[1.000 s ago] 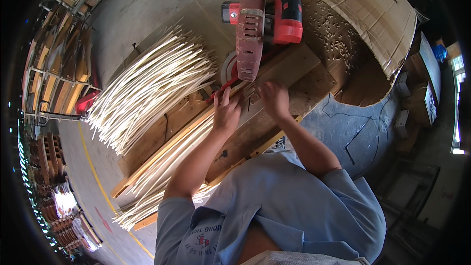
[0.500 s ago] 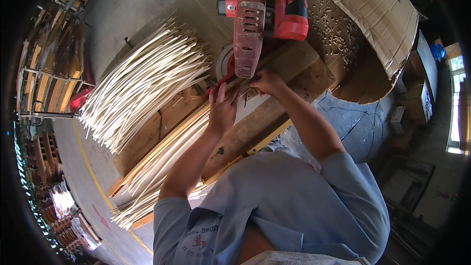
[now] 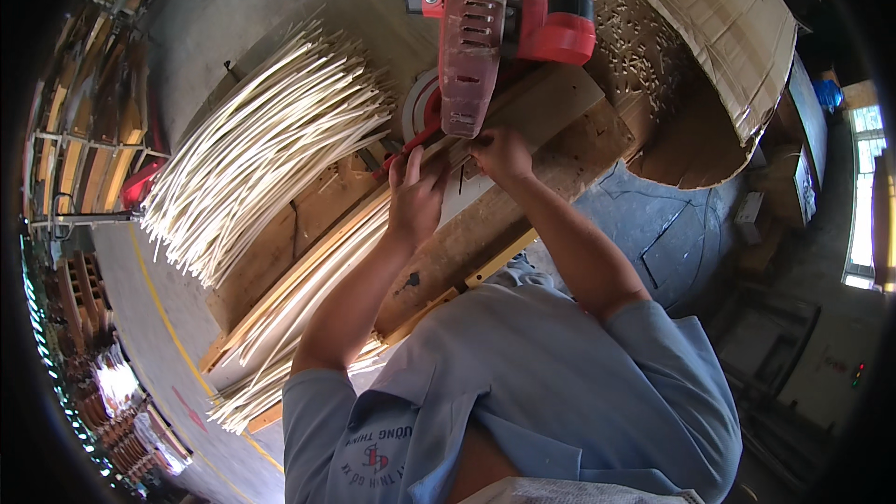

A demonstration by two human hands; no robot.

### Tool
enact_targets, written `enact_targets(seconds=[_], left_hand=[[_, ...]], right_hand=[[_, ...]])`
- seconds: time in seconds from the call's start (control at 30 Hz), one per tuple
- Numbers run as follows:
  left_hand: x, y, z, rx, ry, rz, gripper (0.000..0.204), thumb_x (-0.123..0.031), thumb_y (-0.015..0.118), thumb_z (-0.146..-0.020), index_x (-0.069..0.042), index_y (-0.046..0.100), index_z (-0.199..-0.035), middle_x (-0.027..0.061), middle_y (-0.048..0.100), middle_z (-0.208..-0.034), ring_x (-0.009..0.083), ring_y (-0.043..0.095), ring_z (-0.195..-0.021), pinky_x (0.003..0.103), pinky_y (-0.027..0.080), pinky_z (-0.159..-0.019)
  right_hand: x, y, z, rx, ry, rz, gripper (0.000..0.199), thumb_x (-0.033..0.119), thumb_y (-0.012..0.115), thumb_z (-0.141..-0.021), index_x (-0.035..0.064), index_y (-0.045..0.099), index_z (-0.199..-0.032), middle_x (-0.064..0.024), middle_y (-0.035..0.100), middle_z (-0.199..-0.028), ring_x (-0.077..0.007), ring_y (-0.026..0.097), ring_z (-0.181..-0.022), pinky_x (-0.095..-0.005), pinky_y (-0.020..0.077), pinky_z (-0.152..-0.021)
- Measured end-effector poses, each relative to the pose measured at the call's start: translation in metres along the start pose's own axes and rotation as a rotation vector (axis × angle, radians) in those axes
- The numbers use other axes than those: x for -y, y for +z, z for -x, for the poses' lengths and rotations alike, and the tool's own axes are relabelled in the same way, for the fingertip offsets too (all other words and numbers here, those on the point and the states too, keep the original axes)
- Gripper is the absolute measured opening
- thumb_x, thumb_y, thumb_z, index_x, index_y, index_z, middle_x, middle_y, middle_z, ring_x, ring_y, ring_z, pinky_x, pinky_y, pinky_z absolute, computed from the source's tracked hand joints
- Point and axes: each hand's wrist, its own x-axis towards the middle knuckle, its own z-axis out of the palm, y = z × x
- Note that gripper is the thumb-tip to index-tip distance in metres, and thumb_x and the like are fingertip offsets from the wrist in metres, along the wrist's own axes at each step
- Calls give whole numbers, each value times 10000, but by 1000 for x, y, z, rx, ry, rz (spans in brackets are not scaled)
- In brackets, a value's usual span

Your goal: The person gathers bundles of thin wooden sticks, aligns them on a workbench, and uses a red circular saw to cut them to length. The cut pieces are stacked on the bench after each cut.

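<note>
Pile of thin pale sticks [image 3: 271, 149] on the worktop [image 3: 448, 257], narrower stick row [image 3: 322, 278] beside a wooden rail [image 3: 271, 299], left hand [image 3: 417, 198] with fingers spread at its far end, red saw [image 3: 474, 37], right hand [image 3: 504, 157] curled just below, exact grip hard to tell.

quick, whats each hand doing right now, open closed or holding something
Left hand: fingers extended by the pale sticks; grip cannot be told.
Right hand: fingers curled near the saw guard; whether it holds anything cannot be told.
</note>
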Motion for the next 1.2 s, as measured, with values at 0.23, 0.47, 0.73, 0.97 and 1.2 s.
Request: enact_targets(seconds=[0.23,0.47,0.73,0.97,1.2], left_hand=[[1,-2,1,30,-29,14,492,-40,650,-854,-71,717,-1341,52,603,-1479,388,383,-1503,667,319,-1196],[-1,-1,-1,44,-32,4,494,-57,645,-864,-76,711,-1353,36,588,-1507,376,360,-1515,670,312,-1196],[-1,6,1,-6,-51,3,454,-64,639,-867,-61,730,-1312,35,590,-1504,375,356,-1514,667,313,-1191],[-5,-1,-2,2,-33,5,431,-74,632,-881,-56,735,-1299,35,605,-1459,369,379,-1480,655,319,-1183],[-1,5,1,-23,-46,62,408,-85,609,-930,-45,724,-1320,37,608,-1476,373,386,-1474,651,306,-1188]], right_hand=[[10,-10,0,100,67,126,271,334,773,-858,138,831,-1035,-108,762,-760,-264,752,-697,-412,594,-745],[14,-15,-8,217,156,-64,177,216,761,-877,52,766,-944,-89,709,-679,-201,705,-571,-376,549,-549],[12,-17,6,152,89,-471,143,113,714,-971,-21,664,-972,-109,685,-701,-208,672,-504,-340,530,-438],[11,-20,-21,226,249,-357,216,186,695,-985,-18,682,-914,-131,705,-706,-250,701,-521,-369,577,-452],[30,-22,-27,259,343,-194,221,193,695,-959,-24,688,-921,-150,717,-716,-278,725,-546,-379,569,-449]])
